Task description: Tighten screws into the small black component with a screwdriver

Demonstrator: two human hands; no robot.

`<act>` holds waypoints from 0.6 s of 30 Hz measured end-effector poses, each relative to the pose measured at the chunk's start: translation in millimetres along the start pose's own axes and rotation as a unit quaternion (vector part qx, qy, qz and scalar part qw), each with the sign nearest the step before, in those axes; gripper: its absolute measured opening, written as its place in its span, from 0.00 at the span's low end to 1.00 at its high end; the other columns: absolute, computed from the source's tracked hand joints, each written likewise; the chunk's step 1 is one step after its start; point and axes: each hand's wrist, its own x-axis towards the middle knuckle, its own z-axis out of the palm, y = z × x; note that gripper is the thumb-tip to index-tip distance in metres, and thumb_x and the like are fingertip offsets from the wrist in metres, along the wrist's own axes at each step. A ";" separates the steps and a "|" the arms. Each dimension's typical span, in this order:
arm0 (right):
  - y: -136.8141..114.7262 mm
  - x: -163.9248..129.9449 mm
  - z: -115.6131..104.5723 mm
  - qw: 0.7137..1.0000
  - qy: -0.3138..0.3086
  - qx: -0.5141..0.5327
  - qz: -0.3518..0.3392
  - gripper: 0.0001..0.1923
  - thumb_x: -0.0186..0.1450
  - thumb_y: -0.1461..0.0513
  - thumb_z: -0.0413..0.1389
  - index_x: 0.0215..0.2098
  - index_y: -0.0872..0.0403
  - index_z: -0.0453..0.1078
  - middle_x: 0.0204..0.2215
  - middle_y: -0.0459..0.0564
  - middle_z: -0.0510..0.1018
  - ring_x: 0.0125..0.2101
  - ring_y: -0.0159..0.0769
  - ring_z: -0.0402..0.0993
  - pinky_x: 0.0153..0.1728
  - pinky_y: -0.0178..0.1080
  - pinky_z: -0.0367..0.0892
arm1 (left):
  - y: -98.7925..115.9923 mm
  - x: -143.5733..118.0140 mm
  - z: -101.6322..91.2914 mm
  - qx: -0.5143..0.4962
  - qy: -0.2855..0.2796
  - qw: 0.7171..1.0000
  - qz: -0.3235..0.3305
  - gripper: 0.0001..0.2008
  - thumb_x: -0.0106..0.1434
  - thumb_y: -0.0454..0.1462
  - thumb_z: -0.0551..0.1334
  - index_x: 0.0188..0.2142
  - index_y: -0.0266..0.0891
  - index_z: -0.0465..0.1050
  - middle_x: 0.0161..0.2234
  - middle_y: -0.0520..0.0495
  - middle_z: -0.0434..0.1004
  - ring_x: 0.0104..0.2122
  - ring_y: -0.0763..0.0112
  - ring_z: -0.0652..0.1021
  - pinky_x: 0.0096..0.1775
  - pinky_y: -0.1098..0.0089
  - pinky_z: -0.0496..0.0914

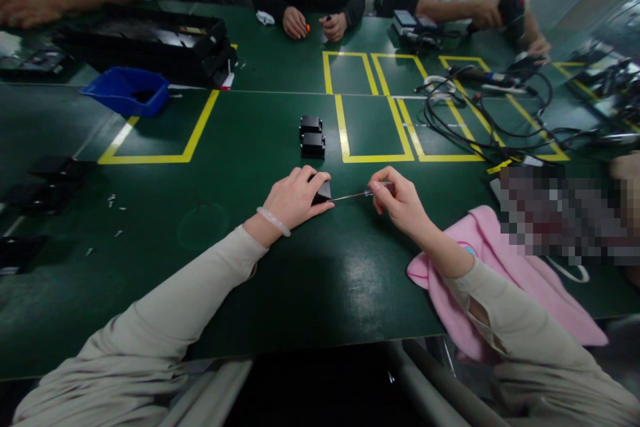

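A small black block [323, 192] was pinned to the green table [210, 227] by the left hand [295, 200] (mostly hidden beneath curled fingers). A thin tool [355, 195] was pinched in the right hand [397, 200]; its tip at the block was hard to discern.

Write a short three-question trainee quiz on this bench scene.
1. True or false: the left hand rests on a small black block.
2. What does the right hand pinch? A) thin tool B) blue tray C) cables
3. How many black blocks sit stacked beyond the hands?

Key: 1 true; 2 A; 3 two.
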 end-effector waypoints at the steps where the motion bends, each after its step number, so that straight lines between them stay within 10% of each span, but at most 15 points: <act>1: 0.0 0.0 0.1 1.000 0.002 0.004 -0.001 0.13 0.74 0.50 0.56 0.38 0.49 0.63 0.16 0.36 0.65 0.16 0.28 0.62 0.21 0.35 0.56 | 0.0 0.0 0.0 0.000 0.000 1.000 0.000 0.26 0.71 0.52 0.63 0.61 0.39 0.66 0.54 0.38 0.73 0.51 0.55 0.75 0.43 0.63 0.73; 18: -1.7 0.1 0.5 1.000 -0.004 0.021 -0.005 0.13 0.73 0.51 0.57 0.40 0.50 0.64 0.18 0.36 0.66 0.17 0.27 0.63 0.22 0.35 0.58 | -0.1 -0.2 -0.1 -0.005 -0.001 1.000 0.000 0.26 0.71 0.52 0.63 0.61 0.40 0.66 0.54 0.38 0.73 0.51 0.55 0.75 0.44 0.63 0.73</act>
